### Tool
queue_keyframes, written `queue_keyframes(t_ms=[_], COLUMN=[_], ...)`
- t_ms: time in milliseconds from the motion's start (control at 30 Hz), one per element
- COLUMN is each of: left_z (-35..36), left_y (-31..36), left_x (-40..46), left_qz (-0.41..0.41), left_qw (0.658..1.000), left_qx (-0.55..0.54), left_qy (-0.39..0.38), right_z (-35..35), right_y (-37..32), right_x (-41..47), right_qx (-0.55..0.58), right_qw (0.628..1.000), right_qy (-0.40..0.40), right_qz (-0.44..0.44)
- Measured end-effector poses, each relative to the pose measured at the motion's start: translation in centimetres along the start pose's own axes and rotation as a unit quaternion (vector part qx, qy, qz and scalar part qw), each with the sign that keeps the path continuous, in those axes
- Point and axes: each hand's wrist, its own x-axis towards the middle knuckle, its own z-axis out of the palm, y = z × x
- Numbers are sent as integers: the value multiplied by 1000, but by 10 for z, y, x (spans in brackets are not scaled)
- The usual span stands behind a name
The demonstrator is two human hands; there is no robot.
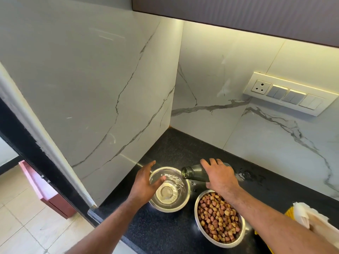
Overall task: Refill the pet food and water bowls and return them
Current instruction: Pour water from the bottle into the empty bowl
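Tipping the dark bottle (200, 173), gripped by the right hand (221, 177), risks overshooting the water bowl (169, 189) — its mouth sits at the rim; the left hand (145, 182), fingers loosely spread, only steadies the bowl.

Both bowls polished steel, mirror-glossy: water bowl (169, 189) near the worktop's left edge, food bowl (220, 219) at its front edge holding matt, rough brown kibble (218, 217). Bottle (198, 174) dark, translucent, smooth, glass or plastic unclear. Worktop (183, 147) black speckled stone, semi-gloss. Wall panels (91, 88) white veined marble-look, glossy. Switch plate (289, 93) smooth white plastic.
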Motion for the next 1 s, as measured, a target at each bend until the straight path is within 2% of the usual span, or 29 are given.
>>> queue_keyframes(t_ms=[200,333,500,667,733,1000], left_z=[3,11,24,37,42,95], left_y=[22,31,42,46,47,81], left_x=[17,32,47,62,68,105], left_qz=[27,44,55,55,59,116], left_qw=[1000,999,998,998,997,987], left_qx=[-11,-15,-13,-7,-3,-3], left_qy=[0,-6,-25,-34,-43,-115], right_z=[-1,-2,5,17,22,47], right_y=[11,25,47,65,71,108], right_x=[-6,-5,-5,-6,-4,-1], right_qx=[79,154,262,344,386,546], right_qw=[995,982,946,908,885,745], right_qy=[39,27,31,40,43,108], right_qz=[56,107,190,236,259,368])
